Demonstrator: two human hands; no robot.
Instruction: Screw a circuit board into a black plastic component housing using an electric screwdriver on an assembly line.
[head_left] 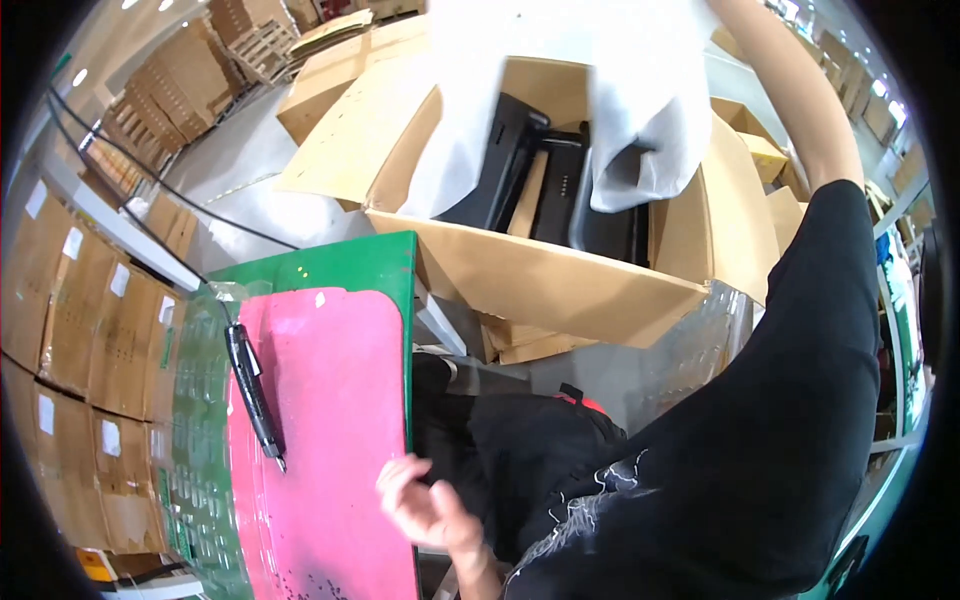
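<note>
My left hand [428, 505] hovers low in the view, fingers loosely curled and apart, holding nothing, right beside the edge of a pink sheet [330, 420]. The pink sheet lies on a green board [350, 260]. My right arm [790, 90] in a black sleeve reaches up to the top of the view, and its hand is beyond the frame. A white foam sheet [630, 90] hangs lifted there, over an open cardboard box [540, 275]. Black metal parts [540, 170] lie inside the box.
A black pen-shaped tool [255, 390] with a cable lies on the pink sheet's left edge. Clear plastic trays [195, 440] sit left of it. Stacked cardboard cartons [80, 320] line the left side, with more boxes [180, 80] at the back.
</note>
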